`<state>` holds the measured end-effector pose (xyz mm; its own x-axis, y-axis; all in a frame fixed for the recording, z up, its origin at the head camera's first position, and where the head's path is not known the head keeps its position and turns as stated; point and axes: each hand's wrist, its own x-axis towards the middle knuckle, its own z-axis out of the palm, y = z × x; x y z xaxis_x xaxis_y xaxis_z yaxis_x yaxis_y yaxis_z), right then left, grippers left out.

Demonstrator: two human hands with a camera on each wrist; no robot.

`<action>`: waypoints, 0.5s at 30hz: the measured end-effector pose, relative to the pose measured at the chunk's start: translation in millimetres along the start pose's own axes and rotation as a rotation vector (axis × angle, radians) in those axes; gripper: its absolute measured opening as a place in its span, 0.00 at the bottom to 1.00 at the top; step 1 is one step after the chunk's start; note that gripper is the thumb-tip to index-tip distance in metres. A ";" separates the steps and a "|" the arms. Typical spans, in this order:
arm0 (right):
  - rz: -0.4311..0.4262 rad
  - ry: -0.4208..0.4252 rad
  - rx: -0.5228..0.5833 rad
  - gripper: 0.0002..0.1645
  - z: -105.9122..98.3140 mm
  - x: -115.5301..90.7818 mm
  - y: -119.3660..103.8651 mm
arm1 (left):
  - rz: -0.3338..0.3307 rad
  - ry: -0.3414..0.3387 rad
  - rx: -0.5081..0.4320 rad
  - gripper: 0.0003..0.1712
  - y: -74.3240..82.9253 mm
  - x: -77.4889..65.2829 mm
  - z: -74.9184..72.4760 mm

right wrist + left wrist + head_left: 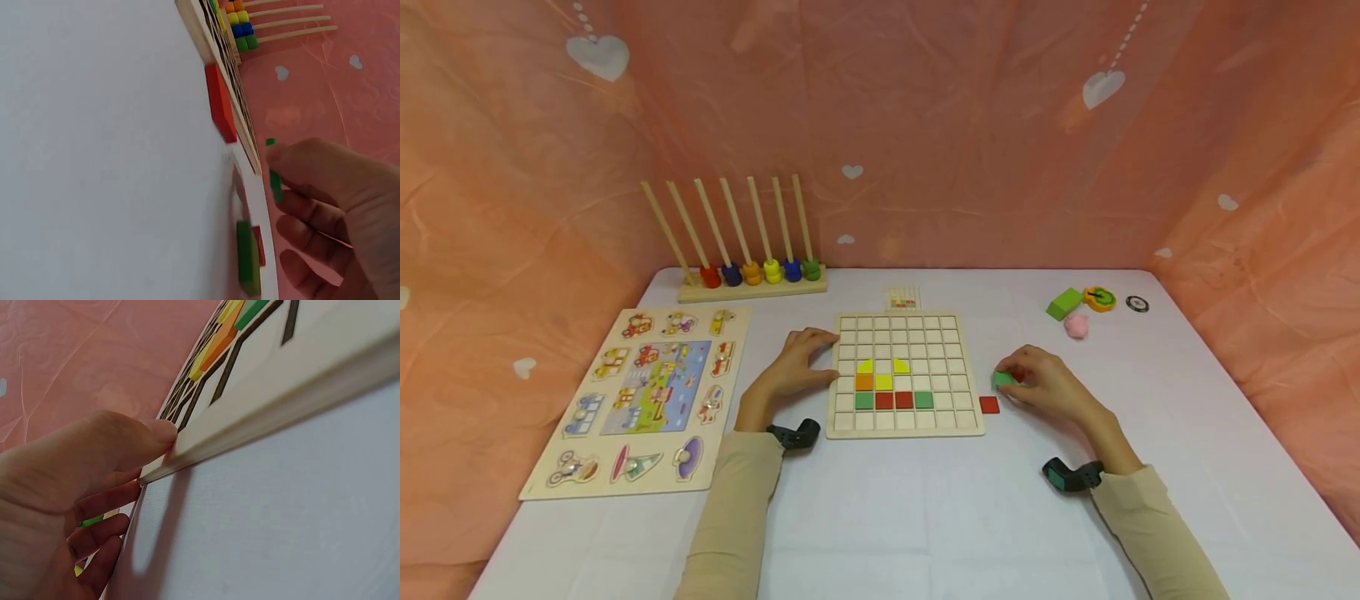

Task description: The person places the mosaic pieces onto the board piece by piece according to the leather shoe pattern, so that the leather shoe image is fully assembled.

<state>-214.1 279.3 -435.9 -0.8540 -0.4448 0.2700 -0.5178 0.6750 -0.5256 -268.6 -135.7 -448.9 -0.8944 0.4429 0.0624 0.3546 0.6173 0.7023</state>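
A wooden grid board (939,419) lies flat, with several yellow, orange, green and red tiles in its cells. My left hand (797,363) rests at the board's left edge, thumb and index finger spread apart; in the left wrist view the thumb (147,439) touches the board's rim. Right of the board, my right hand (1043,385) pinches a green tile (275,178) between thumb and fingers, raised above the table. A red tile (989,405) lies beside the board's right edge. In the right wrist view, a green block (249,258) and a red piece (259,245) lie below the hand.
A small pattern card (902,298) lies behind the board. At the left are a knobbed picture puzzle (730,400) and a peg rack (752,289) with coloured beads. A green block (1065,303), an orange-rimmed toy, a pink piece (1077,326) and a black disc (1137,304) sit back right.
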 end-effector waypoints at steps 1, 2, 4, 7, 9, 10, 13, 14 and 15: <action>-0.018 0.012 0.009 0.13 0.9 1.9 -1.8 | 0.000 0.000 0.000 0.35 -0.1 0.1 0.0; -0.033 0.022 0.020 0.14 1.8 3.7 -3.6 | -0.001 -0.001 0.002 0.35 -0.1 0.2 0.2; -0.055 0.031 0.047 0.14 4.1 7.4 -7.8 | -0.002 -0.002 0.002 0.35 0.3 0.1 -0.2; -0.078 0.033 0.087 0.15 8.4 12.6 -15.1 | -0.004 -0.003 0.001 0.35 0.8 0.1 -0.6; -0.098 0.031 0.106 0.15 12.3 16.3 -19.1 | -0.006 -0.002 -0.004 0.35 1.0 0.2 -0.6; -0.109 0.027 0.114 0.15 14.5 18.1 -21.3 | -0.008 -0.002 -0.007 0.35 1.0 0.1 -0.6; -0.140 0.015 0.130 0.15 22.4 22.7 -26.9 | -0.011 -0.002 -0.014 0.35 0.9 -0.2 -0.5; -0.150 0.009 0.133 0.15 25.0 23.9 -28.9 | -0.010 -0.001 -0.016 0.35 0.7 -0.2 -0.4; -0.156 0.001 0.137 0.15 27.6 24.8 -30.9 | -0.007 -0.001 -0.012 0.35 0.7 -0.3 -0.3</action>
<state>-217.8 231.1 -435.2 -0.7641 -0.5372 0.3571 -0.6319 0.5119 -0.5820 -268.1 -135.6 -448.2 -0.8966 0.4391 0.0572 0.3454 0.6127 0.7109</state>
